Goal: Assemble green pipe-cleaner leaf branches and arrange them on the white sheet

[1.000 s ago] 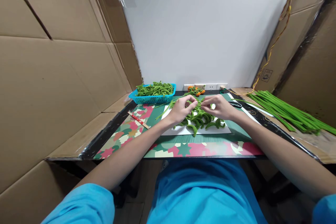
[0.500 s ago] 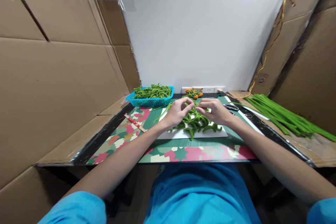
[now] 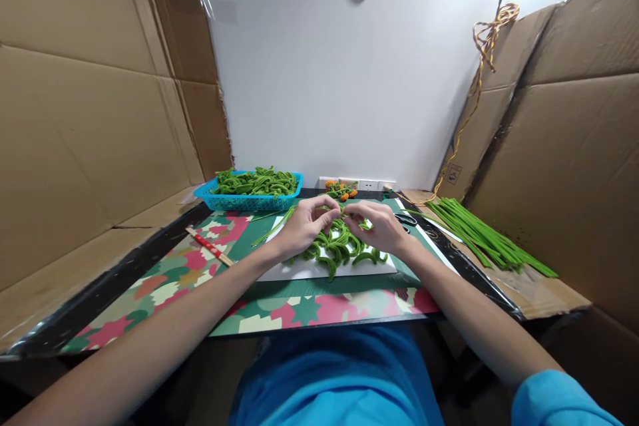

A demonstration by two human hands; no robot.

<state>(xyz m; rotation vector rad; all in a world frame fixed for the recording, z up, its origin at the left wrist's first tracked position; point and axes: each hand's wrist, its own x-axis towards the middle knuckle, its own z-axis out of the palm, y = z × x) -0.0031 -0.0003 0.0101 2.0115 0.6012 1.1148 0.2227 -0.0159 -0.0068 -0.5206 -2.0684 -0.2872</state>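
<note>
My left hand and my right hand meet over a white sheet, fingertips pinched close together. Whatever sits between the fingertips is too small and hidden to make out. Below them, curved fuzzy green pieces, like bent pipe cleaners, lie scattered on the sheet. Thin green stems stick out left of my left hand. Just beyond my right hand lie dark-handled scissors.
A blue basket heaped with green curved pieces stands back left. Orange-tipped green pieces lie at the back. Long green pipe cleaners are piled at right. A red-wrapped pair of sticks lies left. Cardboard walls flank the table.
The camera view has shifted to the right and up, so the table appears further left. Both hands stay pinched together over the sheet, their fingertips slightly closer.
</note>
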